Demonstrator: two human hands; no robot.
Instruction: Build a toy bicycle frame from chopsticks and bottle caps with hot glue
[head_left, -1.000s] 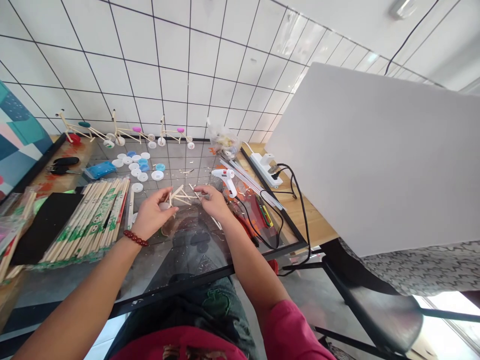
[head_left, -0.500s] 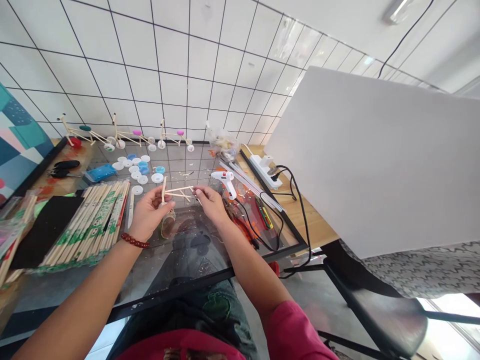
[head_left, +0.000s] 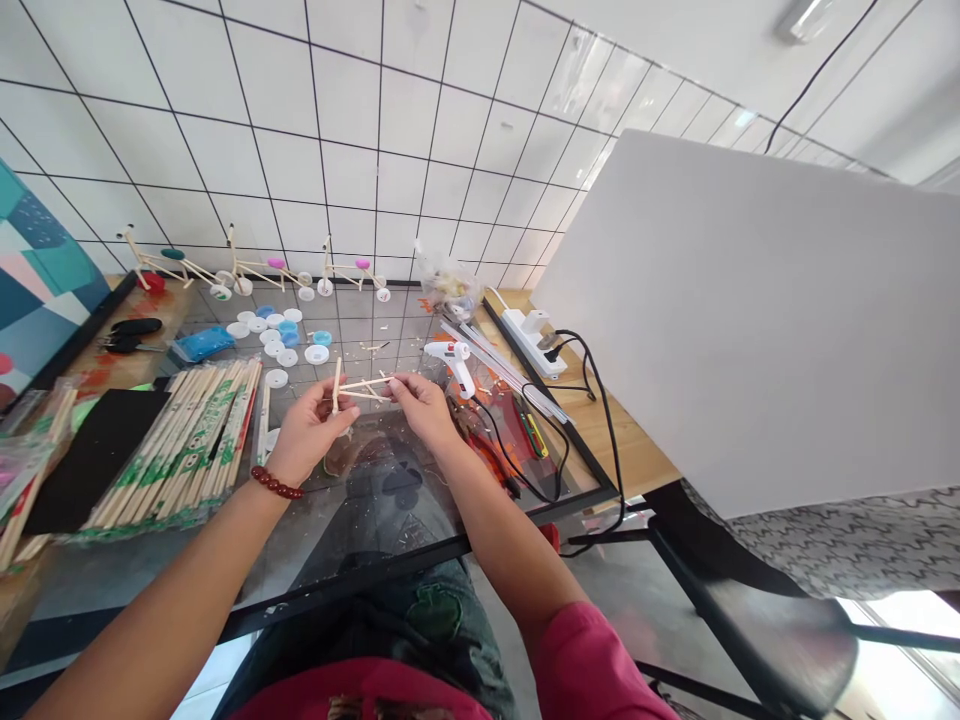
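Note:
Between my hands is a small frame of pale wooden sticks point(head_left: 364, 386), joined at angles, held above the glass tabletop point(head_left: 300, 560). My left hand point(head_left: 311, 425) pinches the upright stick at the frame's left end. The fingers of my right hand point(head_left: 420, 405) close on its right end, where the sticks meet. Just right of my right hand lies a white glue gun point(head_left: 452, 362). Several white and blue bottle caps point(head_left: 276, 378) are scattered beyond my left hand. Three finished-looking stick tricycles point(head_left: 345, 268) with cap wheels and coloured seats stand along the wall.
Packs of wooden chopsticks point(head_left: 180, 450) and a black sheet point(head_left: 97, 450) lie at left, near a blue packet point(head_left: 202, 344). At right are clear glue sticks point(head_left: 517, 375), a utility knife point(head_left: 534, 432), a power strip point(head_left: 534, 340) and looping black cables point(head_left: 600, 410).
The stick frame and my left hand have shifted slightly to the right, and the frame has turned a little. Both hands keep their hold. The view has moved slightly.

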